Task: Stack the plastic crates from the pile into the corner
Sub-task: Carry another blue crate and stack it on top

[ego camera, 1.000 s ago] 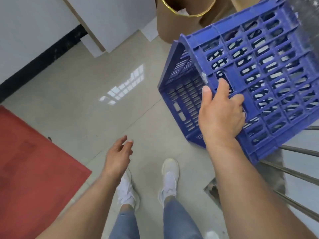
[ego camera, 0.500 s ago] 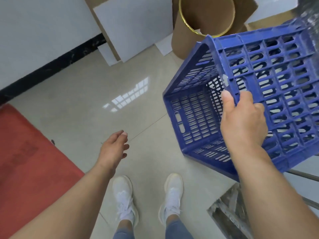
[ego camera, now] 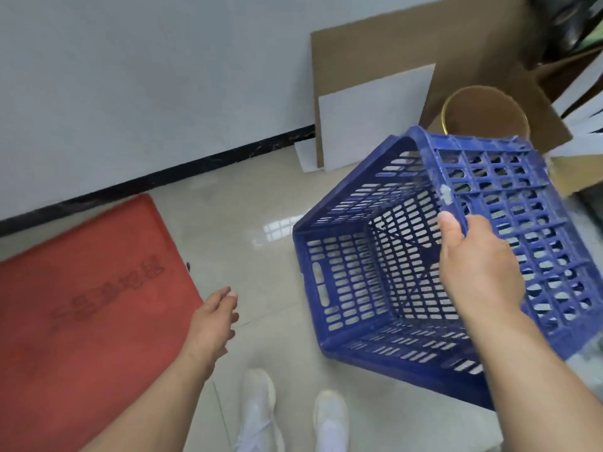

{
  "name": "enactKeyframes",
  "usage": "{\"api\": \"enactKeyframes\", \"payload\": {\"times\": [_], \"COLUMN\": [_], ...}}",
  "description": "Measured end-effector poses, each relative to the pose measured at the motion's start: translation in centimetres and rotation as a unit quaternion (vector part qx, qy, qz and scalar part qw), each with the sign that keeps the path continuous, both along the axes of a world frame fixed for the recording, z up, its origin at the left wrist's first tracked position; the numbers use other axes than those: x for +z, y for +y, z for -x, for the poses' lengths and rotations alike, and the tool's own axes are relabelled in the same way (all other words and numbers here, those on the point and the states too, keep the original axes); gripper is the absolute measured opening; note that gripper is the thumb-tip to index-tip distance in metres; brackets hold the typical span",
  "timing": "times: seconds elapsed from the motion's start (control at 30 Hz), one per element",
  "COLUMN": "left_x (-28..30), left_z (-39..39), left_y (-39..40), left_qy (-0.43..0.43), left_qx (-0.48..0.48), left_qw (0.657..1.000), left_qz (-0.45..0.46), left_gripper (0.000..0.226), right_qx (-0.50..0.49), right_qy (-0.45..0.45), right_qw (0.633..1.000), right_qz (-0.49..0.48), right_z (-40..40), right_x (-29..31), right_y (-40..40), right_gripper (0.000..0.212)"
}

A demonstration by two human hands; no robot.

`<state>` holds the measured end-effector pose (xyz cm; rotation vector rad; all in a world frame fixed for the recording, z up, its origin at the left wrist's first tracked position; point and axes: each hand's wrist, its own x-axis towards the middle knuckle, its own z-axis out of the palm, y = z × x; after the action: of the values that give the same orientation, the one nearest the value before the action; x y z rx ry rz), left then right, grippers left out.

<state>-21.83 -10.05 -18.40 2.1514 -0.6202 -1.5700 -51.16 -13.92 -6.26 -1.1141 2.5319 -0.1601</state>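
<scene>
A red mat (ego camera: 81, 305) lies on the floor at left. The left hand (ego camera: 213, 321) hangs free, fingers relaxed, holding nothing. To its right the right hand (ego camera: 473, 265) grips the rim of the blue crate (ego camera: 408, 256), held tilted above the floor (one-handed, so probably light). It looks stiff; the rim or handle slot seems the best hold.

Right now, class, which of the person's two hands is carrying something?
The right hand: it grips the rim of the tilted blue crate. The left hand hangs open above the floor, holding nothing.
</scene>
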Motion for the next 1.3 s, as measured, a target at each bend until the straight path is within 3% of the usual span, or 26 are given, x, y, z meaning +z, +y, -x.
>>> {"api": "enactKeyframes", "payload": {"times": [0.27, 0.5, 0.67, 0.73, 0.8, 0.9, 1.03, 1.3], "left_x": [-2.3, -4.5, -4.9, -6.0, -7.4, -6.6, -6.0, -7.4], "left_z": [-10.7, -22.7, -33.3, -37.4, -41.5, -45.9, -51.2, -59.7], "left_y": [3.1, 5.0, 7.0, 8.7, 10.7, 11.4, 10.9, 10.8], "left_qy": [-0.028, -0.061, -0.077, -0.010, 0.061, 0.079, 0.012, -0.091], "left_qx": [0.050, 0.048, 0.141, 0.203, 0.271, 0.308, 0.319, 0.369], "left_qw": [0.998, 0.996, 0.984, 0.976, 0.956, 0.945, 0.948, 0.924], "left_qz": [-0.008, -0.039, -0.078, -0.075, -0.093, -0.073, 0.001, 0.048], "left_gripper": [0.041, 0.051, 0.063, 0.061, 0.057, 0.040, 0.037, 0.037], "right_qx": [0.105, 0.138, 0.108, 0.081, 0.070, 0.070, 0.054, 0.066], "right_qy": [-0.027, -0.081, -0.234, -0.310, -0.356, -0.360, -0.367, -0.381], "right_qw": [0.994, 0.987, 0.966, 0.947, 0.932, 0.930, 0.929, 0.920], "right_qz": [0.009, 0.007, 0.026, 0.022, 0.020, 0.014, -0.001, -0.057], "right_z": [-11.4, -24.2, -32.1, -35.0, -37.7, -41.0, -43.9, -50.1], "right_x": [0.8, 2.3, 3.0, 3.3, 3.1, 1.6, -2.6, -14.0], "right_y": [-0.5, -0.9, -2.0, -2.3, -2.8, -3.4, -4.1, -5.6], "right_gripper": [0.056, 0.051, 0.057, 0.047, 0.057, 0.077, 0.045, 0.036]}}
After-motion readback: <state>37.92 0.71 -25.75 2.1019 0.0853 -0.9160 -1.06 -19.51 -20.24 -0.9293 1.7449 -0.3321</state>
